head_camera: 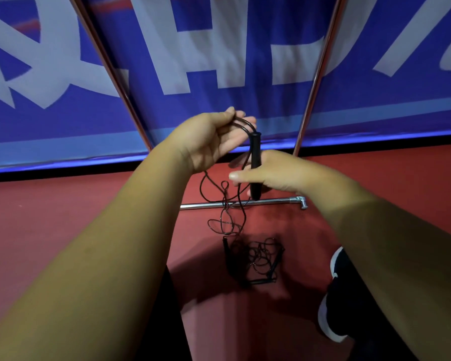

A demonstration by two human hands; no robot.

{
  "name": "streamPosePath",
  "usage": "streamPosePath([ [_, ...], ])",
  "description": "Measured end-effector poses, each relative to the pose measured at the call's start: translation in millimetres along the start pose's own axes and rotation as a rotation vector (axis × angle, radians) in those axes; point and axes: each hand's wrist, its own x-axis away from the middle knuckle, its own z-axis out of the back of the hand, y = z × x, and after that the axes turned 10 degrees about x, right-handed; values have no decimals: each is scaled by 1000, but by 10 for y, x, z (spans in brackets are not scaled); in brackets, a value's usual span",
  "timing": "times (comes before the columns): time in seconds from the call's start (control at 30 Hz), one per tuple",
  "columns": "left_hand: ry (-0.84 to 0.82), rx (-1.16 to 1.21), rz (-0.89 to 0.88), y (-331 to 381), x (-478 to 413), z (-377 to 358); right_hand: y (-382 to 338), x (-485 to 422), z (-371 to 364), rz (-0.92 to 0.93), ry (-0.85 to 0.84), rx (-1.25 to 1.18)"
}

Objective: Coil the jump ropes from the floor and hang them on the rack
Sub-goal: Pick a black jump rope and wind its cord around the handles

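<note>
Your right hand [279,173] holds the black handle [254,149] of one jump rope upright in front of you. Its fingers are curled round the lower half, the thumb sticks out to the left, and the handle's bottom end shows just below the hand. Your left hand [208,142] is raised a little higher and to the left. It pinches the thin black cord [246,125] between thumb and fingers where the cord arcs out of the handle's top.

From there the cord drops in loose loops, crosses the rack's metal base bar [211,205] and trails onto the red floor [63,217]. Nearer to you, in your shadow, a tangled pile of jump ropes [261,259] lies on the floor with black handles sticking out of it.

The rack's two shiny uprights [319,74] rise from the floor in front of a blue banner [271,105] with big pale letters. Your dark shoe [344,269] with its white sole shows at lower right.
</note>
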Motion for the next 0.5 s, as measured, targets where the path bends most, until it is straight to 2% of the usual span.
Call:
streamPosePath([
  [0.17, 95, 7, -56, 4, -79, 55, -68, -47, -75, -62, 76, -206],
  [0.3, 160, -136, 144, -40, -122, 148, -181, -70, 39, -121, 223, -604],
  [0.37, 116, -409, 253, -114, -83, 178, -210, -87, 126, -130, 293, -787],
  [0.43, -34, -745, 321, -233, -42, 196, -211, -95, 219, -117, 341, -917],
  [0.5, -180, -976, 361, -341, 12, 165, -182, -100, 286, -106, 372, -965],
])
